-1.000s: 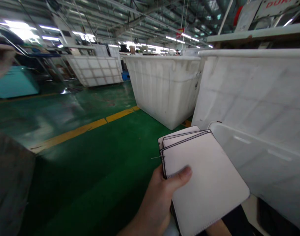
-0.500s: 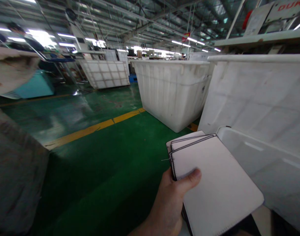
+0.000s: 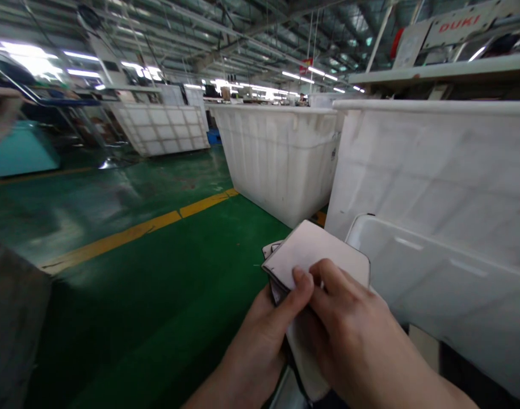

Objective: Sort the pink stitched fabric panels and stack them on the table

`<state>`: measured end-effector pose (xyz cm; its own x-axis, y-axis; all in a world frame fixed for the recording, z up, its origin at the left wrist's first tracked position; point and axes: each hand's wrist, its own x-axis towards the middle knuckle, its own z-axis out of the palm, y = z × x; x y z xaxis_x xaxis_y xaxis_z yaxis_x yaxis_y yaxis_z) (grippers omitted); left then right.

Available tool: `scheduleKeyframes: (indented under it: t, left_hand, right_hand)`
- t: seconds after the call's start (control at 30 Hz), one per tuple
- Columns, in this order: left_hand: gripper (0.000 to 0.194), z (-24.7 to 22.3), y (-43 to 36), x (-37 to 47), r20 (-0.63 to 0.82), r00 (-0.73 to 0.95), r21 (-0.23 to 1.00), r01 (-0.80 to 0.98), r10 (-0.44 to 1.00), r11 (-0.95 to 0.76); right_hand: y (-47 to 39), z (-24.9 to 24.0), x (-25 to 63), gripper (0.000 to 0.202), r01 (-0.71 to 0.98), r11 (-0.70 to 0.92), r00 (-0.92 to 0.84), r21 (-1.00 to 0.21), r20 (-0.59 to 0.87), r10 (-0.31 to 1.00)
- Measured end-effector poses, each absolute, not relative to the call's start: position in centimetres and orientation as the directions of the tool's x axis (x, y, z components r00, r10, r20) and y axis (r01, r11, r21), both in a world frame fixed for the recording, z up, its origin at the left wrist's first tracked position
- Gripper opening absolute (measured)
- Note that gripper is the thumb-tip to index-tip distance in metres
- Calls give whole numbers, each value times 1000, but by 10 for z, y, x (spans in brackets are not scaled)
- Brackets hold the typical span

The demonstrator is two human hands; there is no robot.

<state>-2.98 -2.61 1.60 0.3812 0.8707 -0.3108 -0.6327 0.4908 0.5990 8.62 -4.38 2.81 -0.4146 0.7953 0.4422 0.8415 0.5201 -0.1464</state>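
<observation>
A stack of pale pink, dark-edged flat pieces (image 3: 328, 241) is held low in front of me, right of the centre of the head view. My left hand (image 3: 268, 329) grips its left edge, thumb on top. My right hand (image 3: 349, 318) is closed over the stack, its fingertips meeting the left thumb on the upper piece. That upper piece lies turned at an angle to those below, whose corners show at the left. The right palm hides much of the lower stack.
A white bin (image 3: 281, 165) stands ahead, with a larger one (image 3: 430, 165) at the right. A low white tub (image 3: 447, 289) is beside my right arm. A sewing machine (image 3: 456, 28) sits on a table upper right. Green floor (image 3: 158, 289) lies left.
My right hand has come in onto the stack. The upper piece is now turned at a different angle. The view has shifted, so the bins appear further left.
</observation>
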Motion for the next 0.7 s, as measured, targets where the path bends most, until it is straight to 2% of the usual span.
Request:
scheduleKeyframes:
  t: [0.1,0.17,0.2,0.23,0.27,0.3,0.33,0.37,0.4,0.43,0.47,0.57,0.7]
  left_hand:
    - [40,14,-24,-34,-423,361,532,-644,831,550]
    - [42,12,-23,-35,-525,378,461,-627,763,628]
    - [43,11,-23,-35,-573,380,430,-616,727,660]
    - [44,11,-23,-35,-617,369,411,-602,695,684]
    - [45,10,-23,-36,-652,354,403,-587,671,702]
    - [45,9,-23,-36,-670,336,409,-579,663,706]
    - [46,9,-24,-36,-669,326,421,-574,667,703]
    - [47,8,-25,-36,-662,320,435,-574,678,694]
    - [48,8,-25,-36,-651,309,451,-578,694,680]
    - [49,7,-26,-36,-644,289,465,-588,708,662]
    - [52,8,-26,-36,-640,269,475,-597,720,646]
    - [61,9,-28,-34,-647,214,506,-598,732,622]
    - [63,10,-29,-32,-658,200,517,-581,726,629]
  right_hand:
    - [-41,44,87,13,672,566,-475,-477,310,824]
    - [-45,47,109,13,543,531,-377,-651,376,847]
    - [-48,41,124,13,510,496,-205,-703,460,864]
    - [-50,28,141,16,510,426,58,-747,524,850]
    - [-53,8,159,23,512,307,333,-802,515,790]
    - [-55,-19,177,29,485,163,568,-859,451,689]
    - [-57,-52,194,34,484,-63,637,-873,303,709]
    - [-61,-89,208,39,616,-224,536,-755,193,822]
    - [-65,-126,219,41,814,-239,272,-530,-16,962]
    - [-70,-162,226,31,867,-213,163,-451,-147,976]
    - [-76,-193,230,27,897,-206,130,-392,-213,968]
    - [-92,-248,221,52,960,-137,58,-243,-309,949]
    - [-88,-255,197,79,983,44,-102,-181,-327,940]
